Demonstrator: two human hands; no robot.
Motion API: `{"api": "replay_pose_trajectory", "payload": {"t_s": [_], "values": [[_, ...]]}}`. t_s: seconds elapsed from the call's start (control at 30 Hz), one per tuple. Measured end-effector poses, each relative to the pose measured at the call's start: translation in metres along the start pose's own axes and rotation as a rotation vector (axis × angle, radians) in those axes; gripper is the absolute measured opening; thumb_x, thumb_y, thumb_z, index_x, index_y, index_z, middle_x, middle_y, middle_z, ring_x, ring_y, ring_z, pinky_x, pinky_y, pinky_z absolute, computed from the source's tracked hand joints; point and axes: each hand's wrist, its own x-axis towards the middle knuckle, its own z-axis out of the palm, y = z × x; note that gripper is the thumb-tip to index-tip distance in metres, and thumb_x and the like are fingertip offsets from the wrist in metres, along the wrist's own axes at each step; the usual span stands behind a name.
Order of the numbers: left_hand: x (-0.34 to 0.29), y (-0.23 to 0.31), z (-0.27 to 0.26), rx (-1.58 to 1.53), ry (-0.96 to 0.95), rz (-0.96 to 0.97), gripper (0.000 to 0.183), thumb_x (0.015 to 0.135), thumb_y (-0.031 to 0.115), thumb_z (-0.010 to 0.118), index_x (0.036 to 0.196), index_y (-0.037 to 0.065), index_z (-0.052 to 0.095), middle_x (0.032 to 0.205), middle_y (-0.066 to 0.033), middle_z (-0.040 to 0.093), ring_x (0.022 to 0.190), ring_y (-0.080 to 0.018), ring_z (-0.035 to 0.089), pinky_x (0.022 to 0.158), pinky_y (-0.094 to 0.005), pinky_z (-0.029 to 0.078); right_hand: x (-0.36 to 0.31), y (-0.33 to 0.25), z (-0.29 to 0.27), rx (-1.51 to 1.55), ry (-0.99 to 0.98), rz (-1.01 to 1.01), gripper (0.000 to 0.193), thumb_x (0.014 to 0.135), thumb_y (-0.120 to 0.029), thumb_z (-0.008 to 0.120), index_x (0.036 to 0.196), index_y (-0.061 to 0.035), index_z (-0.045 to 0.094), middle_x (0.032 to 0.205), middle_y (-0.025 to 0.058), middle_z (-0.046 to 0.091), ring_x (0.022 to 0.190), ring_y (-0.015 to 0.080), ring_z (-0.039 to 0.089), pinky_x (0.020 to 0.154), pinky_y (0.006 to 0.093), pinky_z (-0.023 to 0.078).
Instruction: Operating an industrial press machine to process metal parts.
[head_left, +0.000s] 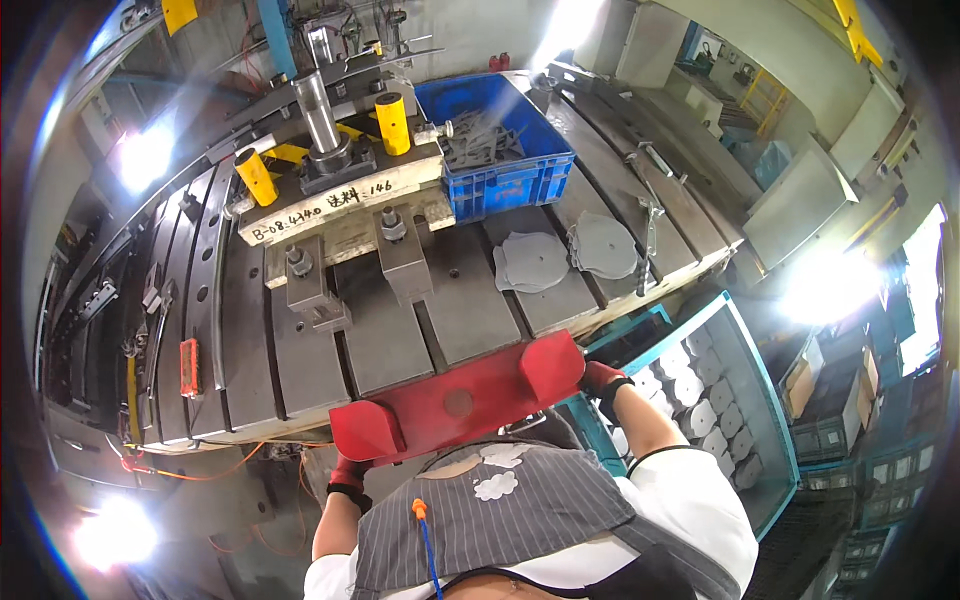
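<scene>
Smooth painted panel (490,388), plastic bin (512,192), matt metal table (380,358).

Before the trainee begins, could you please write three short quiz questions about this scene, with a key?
1. True or false: the blue rectangular plastic bin holds grey flat pieces.
2. How many yellow cylinders flank the shiny upright metal post?
3. Where on the long red panel is the red-gloved right hand? A) left end B) middle C) right end

Key: 1. True. 2. Two. 3. C.
</scene>
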Motion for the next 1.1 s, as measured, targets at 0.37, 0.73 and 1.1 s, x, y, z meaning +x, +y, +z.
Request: {"api": "replay_pose_trajectory", "payload": {"t_s": [0.37, 0.73, 1.1], "values": [[0.03, 0.012, 0.011, 0.144, 0.068, 0.079, 0.043, 0.083, 0.016, 0.045, 0.125, 0.007, 0.038, 0.124, -0.0087, 0.042, 0.114, -0.0227, 0.038, 0.097, -0.0327, 0.028, 0.036, 0.063, 0.124, -0.466, 0.353, -0.172, 0.023, 0.079, -0.016, 0.047, 0.098, -0.0239, 0.058, 0.099, -0.0042, 0.06, 0.09, 0.0126, 0.057, 0.073, 0.0293, 0.046], [0.021, 0.002, 0.007, 0.235, 0.156, 0.045, 0.042, 0.084, 0.02, 0.047, 0.122, 0.005, 0.039, 0.119, -0.0076, 0.045, 0.107, -0.0209, 0.043, 0.092, -0.0322, 0.034, 0.018, 0.006, 0.015, -0.287, -0.081, -0.124, 0.024, 0.081, -0.015, 0.045, 0.097, -0.0163, 0.062, 0.102, 0.0019, 0.061, 0.092, 0.0182, 0.06, 0.071, 0.032, 0.048], [0.033, 0.004, 0.009, 0.214, 0.204, 0.062, 0.041, 0.085, 0.023, 0.049, 0.12, 0.003, 0.039, 0.114, -0.0064, 0.048, 0.1, -0.0191, 0.048, 0.086, -0.0318, 0.039, 0.029, 0.03, 0.056, 0.005, 0.027, 0.003, 0.023, 0.081, -0.026, 0.048, 0.094, -0.0157, 0.063, 0.096, 0.0062, 0.063, 0.09, 0.0223, 0.06, 0.07, 0.0361, 0.048]]}}
